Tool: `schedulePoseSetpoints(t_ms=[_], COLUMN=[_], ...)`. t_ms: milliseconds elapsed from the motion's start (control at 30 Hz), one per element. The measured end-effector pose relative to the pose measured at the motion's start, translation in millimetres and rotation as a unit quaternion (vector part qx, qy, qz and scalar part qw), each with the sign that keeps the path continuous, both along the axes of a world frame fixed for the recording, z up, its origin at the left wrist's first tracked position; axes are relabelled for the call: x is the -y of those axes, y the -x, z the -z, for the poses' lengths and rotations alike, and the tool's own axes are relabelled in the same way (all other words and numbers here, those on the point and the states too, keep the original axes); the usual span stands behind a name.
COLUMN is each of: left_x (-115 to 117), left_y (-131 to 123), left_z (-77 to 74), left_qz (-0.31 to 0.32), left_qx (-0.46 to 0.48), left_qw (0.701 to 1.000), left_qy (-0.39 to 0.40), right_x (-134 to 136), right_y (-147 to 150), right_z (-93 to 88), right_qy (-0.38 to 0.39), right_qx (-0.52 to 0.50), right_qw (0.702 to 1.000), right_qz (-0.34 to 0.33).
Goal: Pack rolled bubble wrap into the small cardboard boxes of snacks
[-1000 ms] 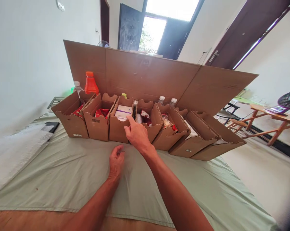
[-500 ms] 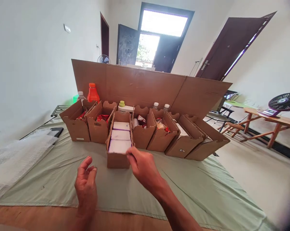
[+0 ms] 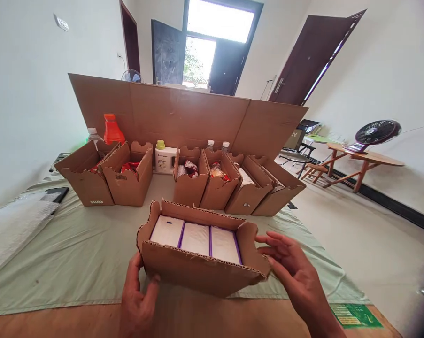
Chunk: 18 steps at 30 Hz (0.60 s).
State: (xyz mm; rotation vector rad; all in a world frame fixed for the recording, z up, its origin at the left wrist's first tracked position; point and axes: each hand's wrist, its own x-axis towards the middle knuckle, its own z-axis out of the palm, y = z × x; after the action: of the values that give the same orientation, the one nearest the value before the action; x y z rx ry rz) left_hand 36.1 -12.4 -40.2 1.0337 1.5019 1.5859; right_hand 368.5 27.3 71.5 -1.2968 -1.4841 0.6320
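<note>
I hold a small open cardboard box [image 3: 197,270] close in front of me, turned sideways above the near edge of the green sheet. Inside lie three white packs with purple edges [image 3: 196,238] side by side. My left hand [image 3: 137,300] grips the box's lower left corner, thumb on its front wall. My right hand [image 3: 292,267] is at the box's right end, fingers spread and touching or just off the cardboard.
A row of similar cardboard boxes [image 3: 127,180] with red packets stands further back before a tall cardboard sheet [image 3: 183,115]. A white bottle [image 3: 164,157] shows in the gap. An orange bottle [image 3: 111,129] stands at the back left. Wooden table with fan [image 3: 377,134] at right.
The box with white packs has come out of the row, towards me, and turned sideways. My left hand has taken hold of it. My right hand moved to its right end.
</note>
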Motion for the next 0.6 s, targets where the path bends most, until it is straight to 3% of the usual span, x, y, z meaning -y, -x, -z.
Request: schedulePoseSetpoints(t_ms=[133,267,367,500,600], left_x=[0,-5,-25,-73,-101], left_y=[4,-6,-20,-36,-46], left_z=[7.8,3.8,-9.5,-33.1,-37.6], left_qz=[0.037,0.021,0.033,0.08,0.127], left_qx=[-0.01,0.005,0.014,-0.002,-0.017], left_qw=[0.999,0.999,0.999,0.996,0.991], left_qy=[0.024,0.026,-0.006,-0.045,-0.048], right_x=[25,23,-2,-53,-83], right_y=[11,40,46,32,24], right_z=[32.8,49.1,51.1,44.7,44.2], right_qy=[0.077,0.13,0.094,0.064,0.045], right_qx=[0.051,0.079,0.067,0.044,0.018], right_qw=[0.992,0.985,0.992,0.996,0.998], right_qz=[-0.082,-0.082,-0.054,-0.05,-0.036])
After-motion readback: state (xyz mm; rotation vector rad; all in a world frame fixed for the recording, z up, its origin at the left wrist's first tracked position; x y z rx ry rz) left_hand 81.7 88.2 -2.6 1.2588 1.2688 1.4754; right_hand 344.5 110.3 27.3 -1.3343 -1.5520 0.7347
